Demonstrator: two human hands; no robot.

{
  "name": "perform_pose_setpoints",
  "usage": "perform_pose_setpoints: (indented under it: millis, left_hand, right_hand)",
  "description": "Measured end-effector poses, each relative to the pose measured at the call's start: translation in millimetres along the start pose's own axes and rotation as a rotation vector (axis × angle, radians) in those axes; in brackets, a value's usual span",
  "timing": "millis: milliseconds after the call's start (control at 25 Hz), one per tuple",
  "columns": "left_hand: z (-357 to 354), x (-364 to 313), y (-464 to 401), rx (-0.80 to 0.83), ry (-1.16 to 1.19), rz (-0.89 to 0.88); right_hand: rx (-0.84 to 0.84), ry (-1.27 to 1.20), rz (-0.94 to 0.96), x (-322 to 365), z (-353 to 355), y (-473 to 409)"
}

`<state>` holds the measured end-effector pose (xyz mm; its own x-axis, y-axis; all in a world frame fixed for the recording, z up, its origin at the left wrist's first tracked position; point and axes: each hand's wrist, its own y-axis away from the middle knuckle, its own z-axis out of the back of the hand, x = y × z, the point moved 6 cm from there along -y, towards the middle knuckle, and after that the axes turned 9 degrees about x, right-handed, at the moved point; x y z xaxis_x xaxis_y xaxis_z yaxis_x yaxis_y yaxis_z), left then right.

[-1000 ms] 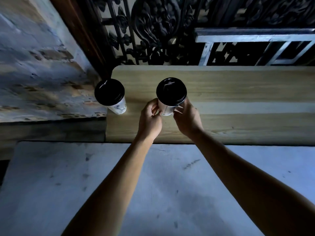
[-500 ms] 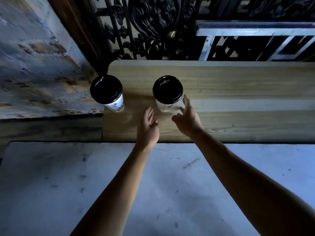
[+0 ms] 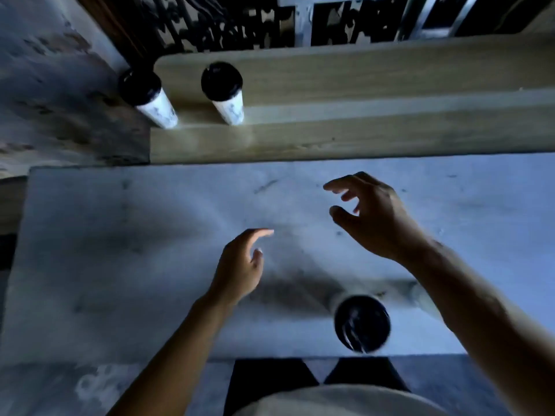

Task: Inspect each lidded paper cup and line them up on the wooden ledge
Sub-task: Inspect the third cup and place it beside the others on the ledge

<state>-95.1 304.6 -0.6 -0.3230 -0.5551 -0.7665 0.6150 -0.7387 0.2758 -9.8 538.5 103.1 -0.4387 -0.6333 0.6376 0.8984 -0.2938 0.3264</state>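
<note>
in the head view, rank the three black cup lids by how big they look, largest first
1. Near lid, on the cup on the grey slab: it looks largest, though it is closest to the camera and blurred.
2-3. Left ledge lid and right ledge lid: they look alike, so no ranking.

The wooden ledge (image 3: 360, 76) is pale, matt timber with long straight grain, and the two cups standing at its left end, the left cup (image 3: 147, 97) and the second cup (image 3: 225, 94), have white paper walls with a faint print under black plastic lids that look dull in this light. Below the ledge the surface (image 3: 120, 250) is a pale grey slab, smooth yet scuffed with dark marks, and the near cup (image 3: 362, 324) on it carries a black plastic lid with glossy streaks. Behind the ledge a dark ornate grille (image 3: 225, 22) looks like metal, while the wall (image 3: 45, 85) left of the ledge is rough and blotchy.
</note>
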Motion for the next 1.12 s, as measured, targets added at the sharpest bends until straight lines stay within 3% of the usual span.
perform_pose_setpoints:
  millis: [80,200,360,520,640,720,960,1120]
  left_hand:
    - [-52.5,-15.6,53.8,0.093,0.067,0.088]
    - [-118.5,-31.0,109.6,0.208,0.106,0.232]
    - [-153.4,-78.4,106.2,0.124,0.059,0.107]
    - [-163.9,-101.5,85.2,0.058,0.074,0.047]
    - [-163.2,-96.8,94.2,0.059,0.134,0.118]
    - [-154.7,-99.6,99.8,0.084,0.133,0.128]
    - [-113.7,-140.3,115.2,0.048,-0.356,-0.021]
    - [-100.4,-155.4,108.1,0.103,-0.573,0.001]
  right_hand:
    - [0.010,0.033,0.056,-14.0,10.2,63.3]
    - [0.166,-0.004,0.086,-33.5,-8.7,129.0]
    - [0.330,0.163,0.103,-50.6,-40.5,171.0]
    - [0.337,0.204,0.032,-63.1,-57.8,183.9]
    - [0.275,0.026,-0.087,-74.4,-56.9,187.1]
    - [0.147,-0.187,-0.146,-78.4,-49.9,188.2]
    - [-0.060,-0.588,-0.319,-69.5,-46.9,186.5]
    - [-0.045,-0.837,-0.356,-59.6,-62.4,177.8]
